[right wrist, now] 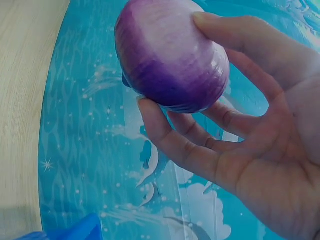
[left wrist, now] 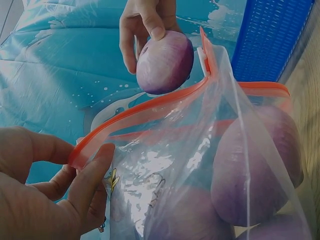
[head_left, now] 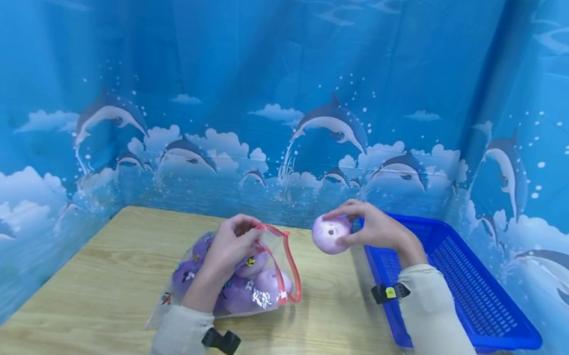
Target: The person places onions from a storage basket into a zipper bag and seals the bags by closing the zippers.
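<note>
A purple onion is held between the thumb and fingers of my right hand, up in the air between the bag and the basket. The right wrist view shows the onion from close by. My left hand pinches the red zip edge of a clear zip bag, and the bag's mouth stands apart. Inside the bag lie several more purple onions. In the left wrist view, the thumb and fingers grip the orange-red rim. Part of the bag is hidden behind my left hand and forearm.
A blue plastic basket with meshed walls stands on the right of the wooden table. A blue curtain printed with dolphins hangs behind and at both sides of the table.
</note>
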The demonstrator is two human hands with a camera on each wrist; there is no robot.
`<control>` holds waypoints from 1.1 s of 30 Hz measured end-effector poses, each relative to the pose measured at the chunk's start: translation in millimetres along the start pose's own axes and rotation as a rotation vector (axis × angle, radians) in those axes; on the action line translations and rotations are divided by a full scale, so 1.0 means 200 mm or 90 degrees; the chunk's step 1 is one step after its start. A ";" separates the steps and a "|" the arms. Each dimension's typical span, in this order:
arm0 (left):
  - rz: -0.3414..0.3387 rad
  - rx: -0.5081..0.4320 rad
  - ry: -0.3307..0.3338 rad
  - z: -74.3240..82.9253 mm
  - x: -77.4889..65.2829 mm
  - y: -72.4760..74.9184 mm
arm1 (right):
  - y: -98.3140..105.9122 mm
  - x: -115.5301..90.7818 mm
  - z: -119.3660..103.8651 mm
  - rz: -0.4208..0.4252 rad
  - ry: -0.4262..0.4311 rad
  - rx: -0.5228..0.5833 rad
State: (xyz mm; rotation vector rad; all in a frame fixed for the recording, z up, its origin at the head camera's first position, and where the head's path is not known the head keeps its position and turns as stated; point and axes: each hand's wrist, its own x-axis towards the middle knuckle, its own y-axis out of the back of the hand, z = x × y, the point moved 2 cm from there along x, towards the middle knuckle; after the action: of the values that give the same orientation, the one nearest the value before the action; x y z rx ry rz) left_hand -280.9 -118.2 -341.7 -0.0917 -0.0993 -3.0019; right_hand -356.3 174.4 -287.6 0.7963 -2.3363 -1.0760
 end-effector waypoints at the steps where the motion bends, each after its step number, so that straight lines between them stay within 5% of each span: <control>1: 0.001 0.000 0.000 0.00 0.00 0.00 | -0.01 0.00 -0.01 -0.001 0.001 0.002; 18: 0.009 0.005 0.000 0.00 0.00 0.00 | -0.13 0.04 -0.11 -0.035 0.009 -0.008; 33: -0.002 -0.011 -0.013 0.00 -0.01 0.00 | -0.25 0.06 -0.19 -0.062 0.069 0.045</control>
State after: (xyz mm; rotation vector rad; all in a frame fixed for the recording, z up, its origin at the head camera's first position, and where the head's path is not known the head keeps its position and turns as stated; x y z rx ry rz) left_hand -279.8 -117.8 -341.5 -0.1246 -0.0761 -3.0063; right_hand -327.7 120.1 -302.2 0.9780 -2.2757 -0.9689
